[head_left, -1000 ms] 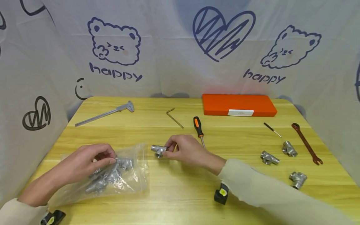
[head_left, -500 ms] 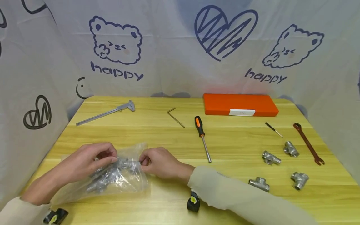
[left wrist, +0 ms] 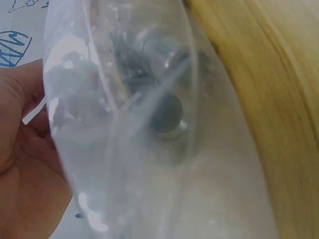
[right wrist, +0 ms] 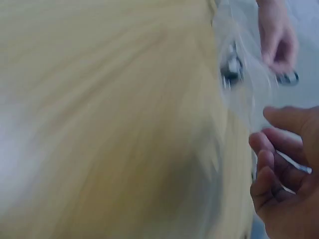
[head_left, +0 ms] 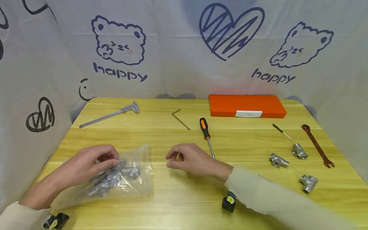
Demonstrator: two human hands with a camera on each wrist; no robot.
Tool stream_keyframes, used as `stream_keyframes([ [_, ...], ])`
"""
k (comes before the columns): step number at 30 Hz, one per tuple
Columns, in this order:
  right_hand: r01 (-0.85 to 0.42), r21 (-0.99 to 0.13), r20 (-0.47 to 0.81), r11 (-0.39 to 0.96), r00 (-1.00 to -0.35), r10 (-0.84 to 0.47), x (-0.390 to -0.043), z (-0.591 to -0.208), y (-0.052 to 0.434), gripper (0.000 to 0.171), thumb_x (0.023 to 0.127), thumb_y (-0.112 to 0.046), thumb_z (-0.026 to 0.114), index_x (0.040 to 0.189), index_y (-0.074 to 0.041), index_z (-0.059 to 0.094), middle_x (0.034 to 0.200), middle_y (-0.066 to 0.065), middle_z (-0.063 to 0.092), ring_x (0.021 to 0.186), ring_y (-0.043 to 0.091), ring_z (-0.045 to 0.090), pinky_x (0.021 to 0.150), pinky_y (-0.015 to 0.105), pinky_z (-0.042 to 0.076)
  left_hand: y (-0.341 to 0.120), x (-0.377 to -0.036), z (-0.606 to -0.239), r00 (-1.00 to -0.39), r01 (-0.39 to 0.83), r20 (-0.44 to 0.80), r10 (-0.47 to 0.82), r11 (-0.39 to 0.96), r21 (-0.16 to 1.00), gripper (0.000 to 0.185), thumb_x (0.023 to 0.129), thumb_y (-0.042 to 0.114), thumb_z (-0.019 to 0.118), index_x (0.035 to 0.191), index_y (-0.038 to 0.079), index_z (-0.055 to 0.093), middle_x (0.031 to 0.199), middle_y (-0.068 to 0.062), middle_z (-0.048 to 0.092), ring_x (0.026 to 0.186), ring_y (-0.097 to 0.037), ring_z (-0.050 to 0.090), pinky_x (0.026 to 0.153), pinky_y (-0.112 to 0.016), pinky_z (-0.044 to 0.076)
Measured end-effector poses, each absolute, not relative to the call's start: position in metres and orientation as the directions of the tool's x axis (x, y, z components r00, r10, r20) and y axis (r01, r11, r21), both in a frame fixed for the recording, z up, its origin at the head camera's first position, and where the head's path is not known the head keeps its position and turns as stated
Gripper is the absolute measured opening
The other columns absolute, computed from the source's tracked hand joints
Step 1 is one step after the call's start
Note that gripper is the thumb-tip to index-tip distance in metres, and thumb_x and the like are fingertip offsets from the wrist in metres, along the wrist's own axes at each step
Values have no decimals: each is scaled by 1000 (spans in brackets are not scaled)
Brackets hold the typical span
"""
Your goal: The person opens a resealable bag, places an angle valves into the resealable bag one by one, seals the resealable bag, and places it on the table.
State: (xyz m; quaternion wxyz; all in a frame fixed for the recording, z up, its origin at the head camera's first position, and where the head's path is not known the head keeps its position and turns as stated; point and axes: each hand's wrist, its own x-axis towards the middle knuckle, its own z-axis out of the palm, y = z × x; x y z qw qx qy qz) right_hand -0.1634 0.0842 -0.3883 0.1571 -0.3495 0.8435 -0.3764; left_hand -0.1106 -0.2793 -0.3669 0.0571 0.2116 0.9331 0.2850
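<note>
A clear plastic zip bag lies at the front left of the table, with several silver metal tee fittings inside. My left hand pinches the bag's upper edge between thumb and fingers; in the left wrist view the plastic covers much of the scene. To the right of the bag's mouth, above the table, is my right hand, its fingers loosely bent around nothing. Three more tee fittings rest on the right side: one, another and a nearer one.
A screwdriver lies just behind my right hand, its tip partly hidden. Farther back are a caliper, a hex key and an orange case. A small black-handled tool and a reddish wrench lie at right.
My right hand held a tee fitting beside the bag, then reached to the bag's mouth. Now it has drawn back rightward with nothing in it. My left hand stays on the bag.
</note>
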Motion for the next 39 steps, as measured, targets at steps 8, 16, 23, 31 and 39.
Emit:
stream_keyframes([
  [8,-440,-704,-62,557,-743,-666,-172,-376,200,20,105,-26,77,121,-15,78,102,-11,76,82,10,61,72,26,54,-285,-109,-369,-910,352,10,415,759,548,5,105,23,75,101,23,72,92,16,70,86,0,66,78,-24,60],
  [16,-393,-677,-160,622,-746,-646,-164,-373,293,19,105,-30,75,121,-20,77,106,-11,77,83,6,60,72,25,53,-283,-112,-368,-913,347,6,409,767,540,6,105,23,75,101,25,72,91,16,69,85,1,64,76,-24,59],
  [23,-385,-737,-221,555,-639,-737,-160,-374,353,15,108,-18,70,122,-21,77,108,-6,76,87,10,63,72,26,53,-281,-113,-367,-915,340,2,405,766,545,5,106,24,74,101,23,72,91,16,70,85,0,65,77,-25,59],
  [31,-381,-763,-240,522,-583,-776,-158,-385,371,13,107,-15,71,115,-22,77,100,-8,73,81,8,59,67,26,51,-279,-114,-366,-917,335,0,400,770,543,8,105,22,75,101,26,71,91,16,70,85,0,64,77,-24,58],
  [39,-402,-769,-211,498,-575,-790,-158,-385,368,12,108,-13,69,108,-24,75,93,-3,70,77,10,57,62,28,48,-276,-116,-365,-914,333,-10,405,765,551,6,105,22,75,101,25,72,91,15,70,85,0,64,77,-24,58],
])
